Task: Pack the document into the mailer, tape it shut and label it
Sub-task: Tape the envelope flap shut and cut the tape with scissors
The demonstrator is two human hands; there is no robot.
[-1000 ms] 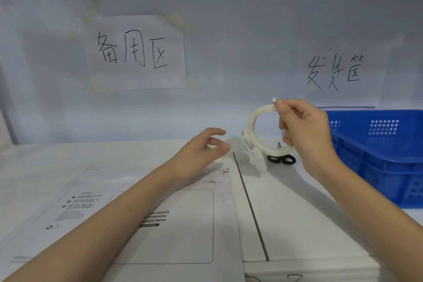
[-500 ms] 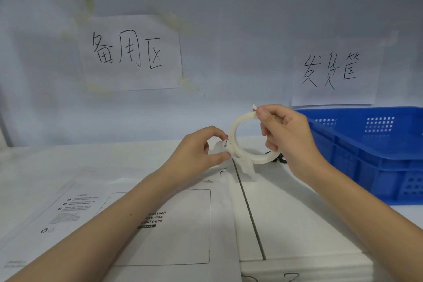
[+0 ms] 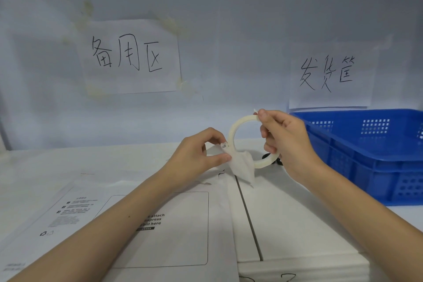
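Note:
A thin, nearly used-up roll of white tape (image 3: 238, 128) is held upright above the table. My right hand (image 3: 283, 142) grips its right side, thumb on the top rim. My left hand (image 3: 201, 155) pinches the loose crumpled tape end (image 3: 243, 167) hanging at the roll's lower left. The white mailer (image 3: 174, 231) lies flat on the table under my left forearm, printed side up with a box reading "attach express bill here". The document is not visible.
A blue plastic basket (image 3: 370, 155) stands at the right. Black scissors (image 3: 278, 161) peek out behind the roll. A white block with a dark seam (image 3: 297, 224) lies right of the mailer. Two handwritten paper signs hang on the back wall.
My right hand brought the tape roll leftward toward the left hand. My left hand rose from the mailer and took hold of the loose tape end.

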